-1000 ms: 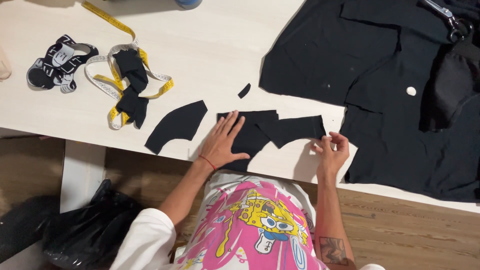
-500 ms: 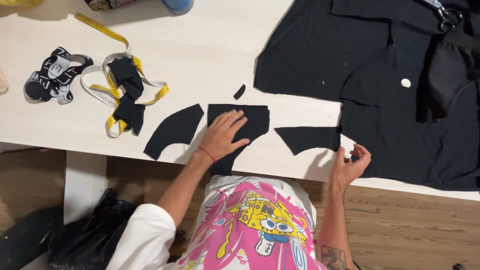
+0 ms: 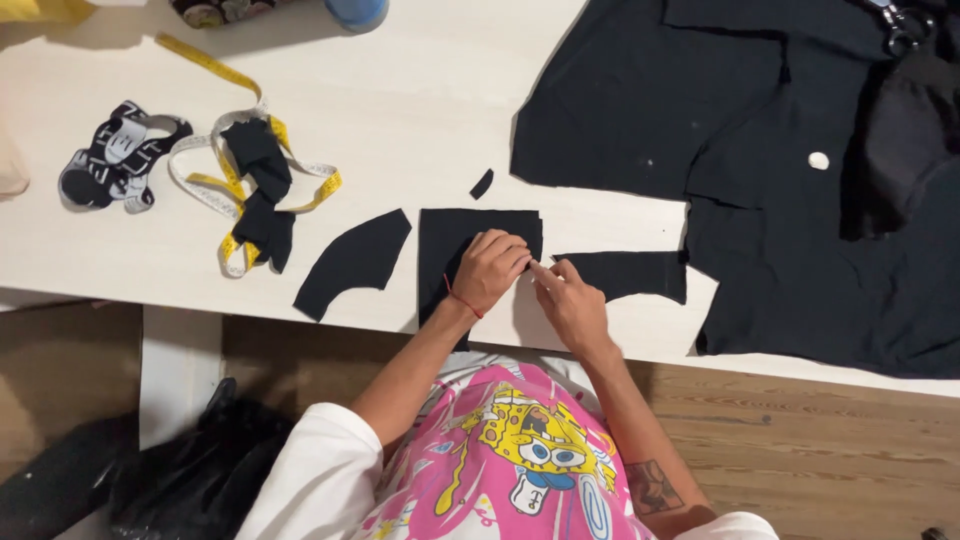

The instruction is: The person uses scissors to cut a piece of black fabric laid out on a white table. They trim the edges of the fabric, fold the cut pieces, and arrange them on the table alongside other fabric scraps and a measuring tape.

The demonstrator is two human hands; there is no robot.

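left hand (image 3: pixel 488 270) lies flat, pinning the black square piece (image 3: pixel 465 235); right hand (image 3: pixel 572 305) pinches its edge. best to press firmly, keeping layers aligned.

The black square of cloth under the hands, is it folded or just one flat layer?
Folded, it seems: the black square of cloth shows a second edge peeking out along its right side. The left hand presses it flat.
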